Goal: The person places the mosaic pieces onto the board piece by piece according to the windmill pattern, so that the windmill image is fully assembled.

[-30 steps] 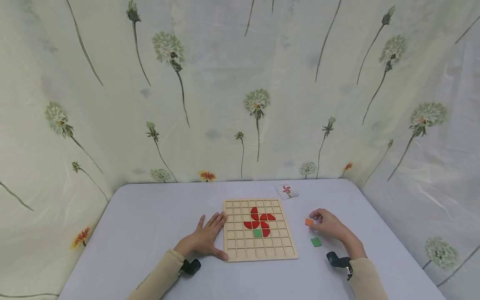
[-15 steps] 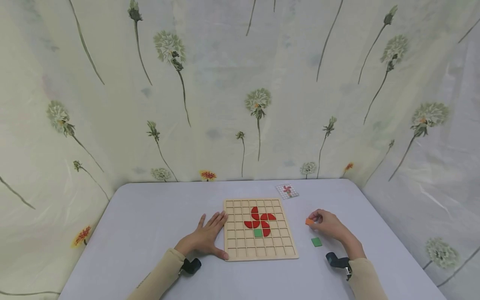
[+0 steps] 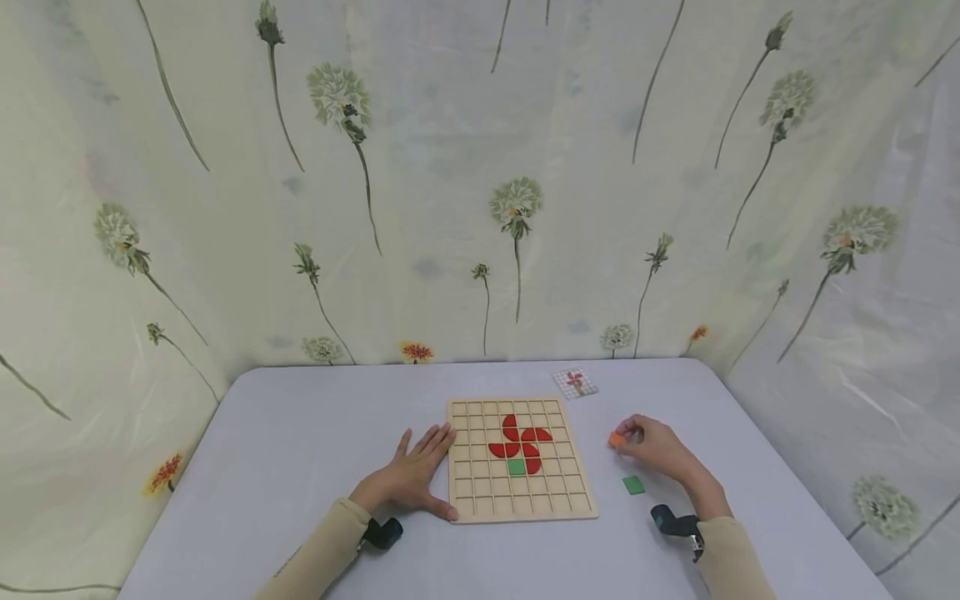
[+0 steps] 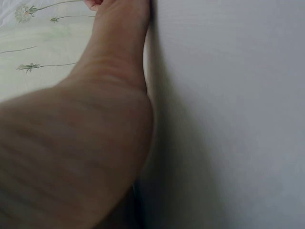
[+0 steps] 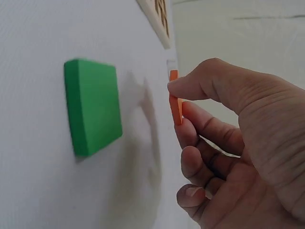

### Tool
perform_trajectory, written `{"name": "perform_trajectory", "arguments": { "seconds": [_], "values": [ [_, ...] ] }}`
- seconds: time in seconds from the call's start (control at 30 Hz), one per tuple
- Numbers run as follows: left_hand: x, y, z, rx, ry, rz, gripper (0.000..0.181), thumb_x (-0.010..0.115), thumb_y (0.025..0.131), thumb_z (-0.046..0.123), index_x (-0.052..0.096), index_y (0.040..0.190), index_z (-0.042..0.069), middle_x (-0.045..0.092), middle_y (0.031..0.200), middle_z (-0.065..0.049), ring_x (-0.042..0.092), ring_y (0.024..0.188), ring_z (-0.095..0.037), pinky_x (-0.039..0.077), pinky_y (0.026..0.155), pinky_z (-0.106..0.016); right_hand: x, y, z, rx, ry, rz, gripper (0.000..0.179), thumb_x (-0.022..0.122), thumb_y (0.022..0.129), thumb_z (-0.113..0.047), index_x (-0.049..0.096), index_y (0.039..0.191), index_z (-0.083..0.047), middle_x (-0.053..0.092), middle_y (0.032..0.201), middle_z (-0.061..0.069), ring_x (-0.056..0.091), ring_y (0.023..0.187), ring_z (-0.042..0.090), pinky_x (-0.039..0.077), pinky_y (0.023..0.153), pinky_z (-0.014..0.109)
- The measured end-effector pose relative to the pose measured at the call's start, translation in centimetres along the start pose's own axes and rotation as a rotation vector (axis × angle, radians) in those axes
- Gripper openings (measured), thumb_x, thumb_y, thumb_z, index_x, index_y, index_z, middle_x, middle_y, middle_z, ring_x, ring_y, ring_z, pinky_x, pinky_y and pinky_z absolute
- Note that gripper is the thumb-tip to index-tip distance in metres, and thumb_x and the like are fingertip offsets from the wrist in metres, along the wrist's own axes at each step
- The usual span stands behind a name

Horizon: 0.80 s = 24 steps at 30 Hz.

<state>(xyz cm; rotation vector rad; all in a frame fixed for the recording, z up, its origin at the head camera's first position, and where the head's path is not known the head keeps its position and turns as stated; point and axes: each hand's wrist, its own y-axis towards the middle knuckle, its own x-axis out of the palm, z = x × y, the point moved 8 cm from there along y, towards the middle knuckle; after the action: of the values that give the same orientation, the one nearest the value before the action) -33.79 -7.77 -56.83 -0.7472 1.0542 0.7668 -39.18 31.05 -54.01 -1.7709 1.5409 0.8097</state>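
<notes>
My right hand (image 3: 654,444) pinches an orange square tile (image 3: 616,439) between thumb and fingers. In the right wrist view the orange tile (image 5: 175,100) is seen edge-on, raised off the tabletop. Close by lies a green square tile (image 3: 633,485), flat on the table. My left hand (image 3: 411,473) rests with fingers spread along the left edge of a wooden grid board (image 3: 487,504). Set in the board's cells are several red curved pieces (image 3: 536,434) forming a pinwheel, with one green square (image 3: 517,467) below it. The left wrist view shows mostly the left hand's side (image 4: 109,109).
A small card (image 3: 575,382) printed with a red pinwheel on a grid lies beyond the board's far right corner. The white table (image 3: 315,408) ends against a hanging floral cloth (image 3: 450,208). Dark wrist cameras are strapped to both forearms.
My right hand has lifted the orange tile, which lay more level under the fingertips a second ago, and shifted slightly up and away. The left hand and board stay put.
</notes>
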Motion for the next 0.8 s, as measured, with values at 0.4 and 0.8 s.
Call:
{"name": "perform_trajectory", "arguments": {
  "seconds": [0.4, 0.8],
  "values": [
    [0.1, 0.1, -0.1, 0.002, 0.002, 0.0, 0.13, 0.065, 0.064, 0.08, 0.005, 0.156, 0.012, 0.001, 0.165, -0.006, 0.0, 0.152, -0.026, -0.004, 0.117, -0.061, 1.6, -0.4, -5.1, -0.103, 0.012, -0.021, 0.025, 0.071, 0.08, -0.017, 0.064, 0.103, -0.008, 0.061, 0.095, 0.003, 0.045, 0.078, 0.017, 0.039, 0.059, 0.027],
    [0.0, 0.0, 0.0, 0.0, -0.002, 0.001, 0.129, 0.066, 0.064, 0.079, 0.006, 0.156, 0.011, 0.003, 0.164, -0.006, 0.001, 0.152, -0.026, -0.003, 0.117, -0.061, 5.6, -1.9, -11.0, -0.274, -0.003, -0.132, 0.02, 0.075, 0.079, -0.013, 0.066, 0.096, -0.016, 0.06, 0.091, -0.005, 0.049, 0.082, 0.016, 0.043, 0.064, 0.024]
  ]
}}
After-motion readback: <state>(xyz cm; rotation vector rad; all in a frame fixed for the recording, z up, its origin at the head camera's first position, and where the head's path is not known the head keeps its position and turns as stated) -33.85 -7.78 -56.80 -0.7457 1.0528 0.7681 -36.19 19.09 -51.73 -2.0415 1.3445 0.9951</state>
